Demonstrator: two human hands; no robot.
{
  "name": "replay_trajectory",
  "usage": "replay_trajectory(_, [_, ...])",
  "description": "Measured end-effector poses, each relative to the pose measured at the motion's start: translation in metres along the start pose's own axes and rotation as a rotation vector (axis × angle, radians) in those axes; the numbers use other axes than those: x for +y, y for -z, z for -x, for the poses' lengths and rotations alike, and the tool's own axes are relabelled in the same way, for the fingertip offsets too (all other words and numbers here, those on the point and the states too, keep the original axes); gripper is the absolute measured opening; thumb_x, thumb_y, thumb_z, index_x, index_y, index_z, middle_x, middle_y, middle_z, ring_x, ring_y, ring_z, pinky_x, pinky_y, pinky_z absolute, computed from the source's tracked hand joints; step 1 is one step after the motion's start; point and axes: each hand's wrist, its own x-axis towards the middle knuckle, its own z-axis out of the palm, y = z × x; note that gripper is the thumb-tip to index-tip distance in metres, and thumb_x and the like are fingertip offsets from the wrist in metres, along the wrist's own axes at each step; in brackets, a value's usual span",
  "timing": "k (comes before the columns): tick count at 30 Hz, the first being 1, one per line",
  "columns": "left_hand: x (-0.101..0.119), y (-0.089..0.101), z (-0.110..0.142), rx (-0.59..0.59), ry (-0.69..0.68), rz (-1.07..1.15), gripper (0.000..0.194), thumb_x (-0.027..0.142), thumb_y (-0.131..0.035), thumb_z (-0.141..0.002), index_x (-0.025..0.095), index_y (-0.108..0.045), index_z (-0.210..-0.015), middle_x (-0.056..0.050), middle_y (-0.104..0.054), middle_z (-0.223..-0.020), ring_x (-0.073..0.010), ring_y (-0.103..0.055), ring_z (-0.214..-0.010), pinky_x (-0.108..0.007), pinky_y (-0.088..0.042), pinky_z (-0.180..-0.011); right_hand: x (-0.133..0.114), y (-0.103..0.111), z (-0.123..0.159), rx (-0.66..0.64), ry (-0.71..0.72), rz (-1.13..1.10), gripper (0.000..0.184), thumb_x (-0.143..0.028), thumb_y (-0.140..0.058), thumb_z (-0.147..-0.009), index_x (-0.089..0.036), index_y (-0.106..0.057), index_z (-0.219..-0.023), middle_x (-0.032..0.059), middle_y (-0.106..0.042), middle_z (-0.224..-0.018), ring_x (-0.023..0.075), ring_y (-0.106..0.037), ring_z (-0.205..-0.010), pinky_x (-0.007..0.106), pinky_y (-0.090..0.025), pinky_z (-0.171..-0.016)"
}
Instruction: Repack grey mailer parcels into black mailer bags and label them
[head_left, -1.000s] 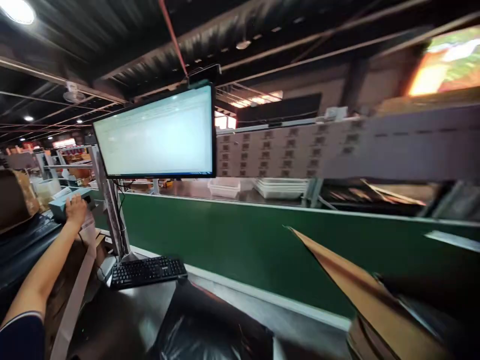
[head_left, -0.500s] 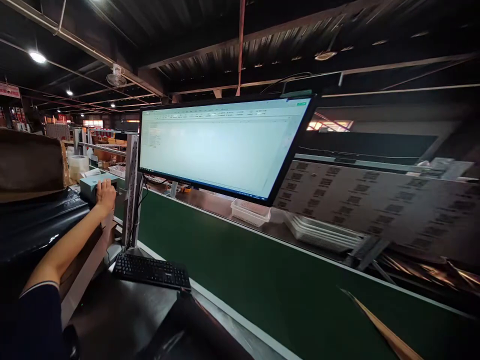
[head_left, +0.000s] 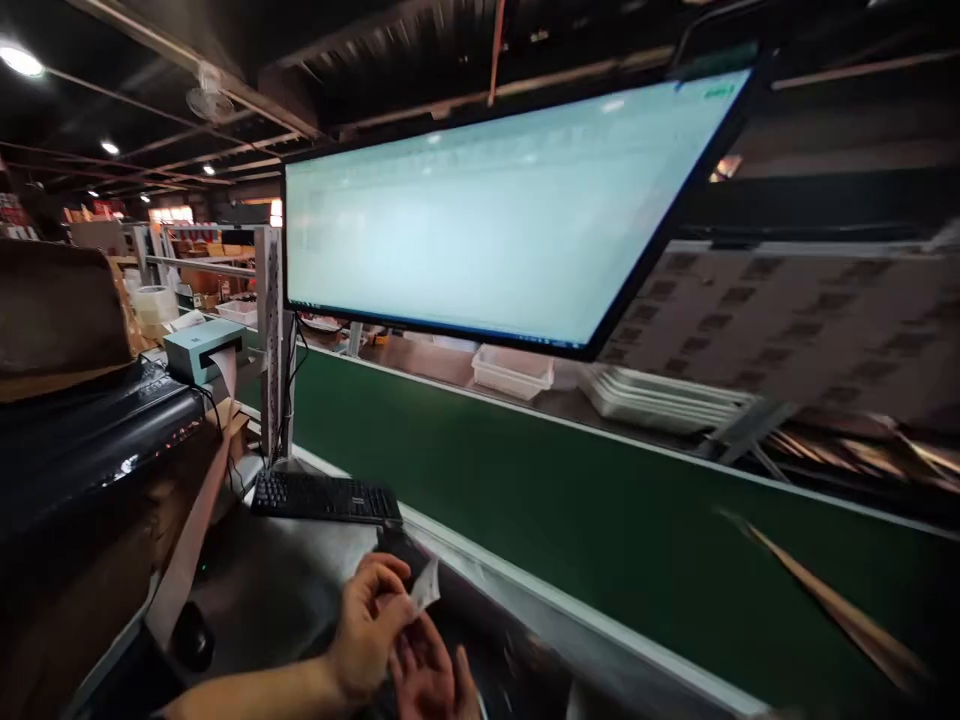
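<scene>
My left hand (head_left: 367, 625) is at the bottom centre over the dark work surface, its fingers pinched on a small white paper label (head_left: 424, 586). My right hand (head_left: 429, 678) sits just below it, palm up with fingers partly spread, touching the label's lower edge. Both hands are blurred by motion. A black keyboard (head_left: 324, 497) lies just beyond them. To the far left stands a pale green label printer (head_left: 201, 349) with a strip of backing paper (head_left: 196, 520) hanging down from it.
A large lit monitor (head_left: 495, 215) hangs above a green conveyor belt (head_left: 570, 500). White trays (head_left: 660, 395) and a basket (head_left: 514, 370) sit behind the belt. Black bags (head_left: 82, 430) pile on the left. A cardboard flap (head_left: 832, 605) lies at right on the belt.
My left hand left the label printer and came down in front of me with a white label. My right hand has come into view beneath it. The view turned left and down.
</scene>
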Motion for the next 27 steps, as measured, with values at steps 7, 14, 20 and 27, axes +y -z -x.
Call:
replay_trajectory(7, [-0.023, 0.033, 0.023, 0.024, 0.204, 0.166, 0.045, 0.060, -0.084, -0.080, 0.022, -0.067, -0.096, -0.006, -0.068, -0.105, -0.0205, -0.068, -0.098, -0.035, -0.058, -0.090, -0.011, 0.003, 0.008, 0.550, -0.336, -0.449, 0.046, -0.048, -0.099, -0.054, -0.021, -0.074, -0.081, 0.0007, -0.077, -0.083, 0.0163, -0.069, -0.074, 0.028, -0.057, -0.068])
replay_trajectory(14, [-0.053, 0.073, 0.009, -0.093, 0.232, -0.179, 0.041, 0.058, -0.072, -0.091, 0.021, -0.070, -0.110, -0.010, -0.069, -0.114, -0.0228, -0.069, -0.110, -0.035, -0.060, -0.089, 0.011, 0.069, 0.002, 0.502, -0.371, 0.001, 0.036, -0.049, -0.089, -0.060, -0.017, -0.075, -0.070, 0.0056, -0.076, -0.085, 0.0230, -0.065, -0.090, 0.040, -0.051, -0.091])
replay_trajectory(20, [-0.081, 0.084, 0.007, -0.126, 0.127, -0.352, 0.039, 0.051, -0.072, -0.092, 0.022, -0.069, -0.118, -0.011, -0.071, -0.117, -0.0231, -0.070, -0.111, -0.039, -0.056, -0.101, 0.047, 0.079, -0.011, 0.427, -0.627, 0.819, 0.019, -0.030, -0.071, -0.086, -0.013, -0.078, -0.084, 0.0211, -0.047, -0.164, 0.0422, -0.035, -0.153, 0.059, -0.029, -0.123])
replay_trajectory(27, [-0.095, 0.145, 0.027, -0.075, 0.154, -0.565, 0.041, 0.050, -0.071, -0.091, 0.021, -0.067, -0.120, -0.013, -0.069, -0.122, -0.0253, -0.068, -0.114, -0.045, -0.054, -0.106, 0.052, 0.053, -0.009, 0.235, -0.320, 1.285, 0.078, -0.046, -0.053, -0.104, -0.004, -0.032, -0.166, 0.0256, -0.012, -0.180, 0.0405, -0.006, -0.167, 0.062, -0.011, -0.132])
